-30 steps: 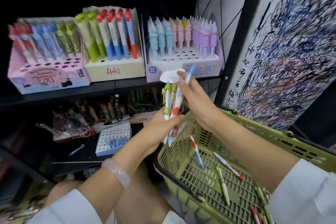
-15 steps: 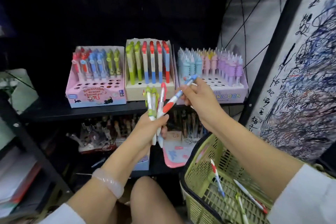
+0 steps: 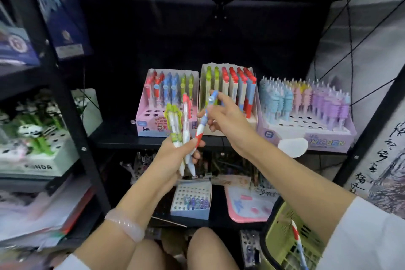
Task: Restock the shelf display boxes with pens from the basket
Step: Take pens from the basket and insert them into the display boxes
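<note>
My left hand (image 3: 175, 155) grips a bundle of pens (image 3: 178, 129) upright: two green-topped, one red-topped. My right hand (image 3: 225, 116) pinches the upper part of a blue-and-red pen (image 3: 205, 119) whose lower end still lies against my left fingers. Behind them on the shelf stand three display boxes: a pink box (image 3: 153, 125) with empty holes in front, a cream box (image 3: 228, 131) with green, red and blue pens, and a lilac unicorn box (image 3: 311, 138). The green basket (image 3: 282, 239) is at the lower right, with a pen showing inside.
A black shelf post (image 3: 72, 120) stands on the left, with a panda pen box (image 3: 37, 155) beyond it. The lower shelf holds a small white tray of pens (image 3: 190, 201) and a pink pad (image 3: 247, 206). A scribbled test sheet (image 3: 385, 160) hangs at right. My knees are below.
The view has tilted up and come closer to the shelf. My right hand has drawn the blue-and-red pen up and rightward out of the bundle, toward the boxes.
</note>
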The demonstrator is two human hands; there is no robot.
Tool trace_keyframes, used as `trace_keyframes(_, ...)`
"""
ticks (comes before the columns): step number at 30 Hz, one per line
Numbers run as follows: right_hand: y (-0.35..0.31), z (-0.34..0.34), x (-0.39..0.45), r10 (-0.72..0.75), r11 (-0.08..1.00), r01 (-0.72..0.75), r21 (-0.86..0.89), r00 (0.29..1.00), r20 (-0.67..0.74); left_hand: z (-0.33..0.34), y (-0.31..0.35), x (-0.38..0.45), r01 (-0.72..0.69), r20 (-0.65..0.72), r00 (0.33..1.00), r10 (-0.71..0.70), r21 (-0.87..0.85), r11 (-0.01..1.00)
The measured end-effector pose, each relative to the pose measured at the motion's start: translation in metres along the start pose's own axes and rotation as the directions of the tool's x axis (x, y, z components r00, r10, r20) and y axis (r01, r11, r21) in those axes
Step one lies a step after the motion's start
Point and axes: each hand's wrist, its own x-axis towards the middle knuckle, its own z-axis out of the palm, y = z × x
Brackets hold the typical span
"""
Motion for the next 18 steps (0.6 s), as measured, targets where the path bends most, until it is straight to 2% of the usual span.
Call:
trace_keyframes(3,-0.005,0.014,0.013,-0.022,1.000,0.022,-0.004,0.996,-0.085,-0.015,0.005,0.004,-0.015,-0.052,0.999,0.017,0.027,1.000)
trace_keyframes(6,-0.012,0.028,0.028,-0.060,0.994,0.052,-0.100,0.995,-0.077,-0.030,0.010,0.007,-0.044,-0.075,0.996,0.051,0.092,0.995)
trace_keyframes(12,-0.047,0.031,0.080,-0.298,0.941,0.253,-0.224,0.934,-0.196,-0.067,0.017,0.014,-0.087,-0.163,0.979,0.120,0.198,0.976)
trace_keyframes(18,-0.027,0.051,0.103,-0.271,0.905,0.223,-0.362,0.959,-0.087,-0.085,0.017,0.020,-0.097,-0.177,0.975,0.136,0.210,0.973)
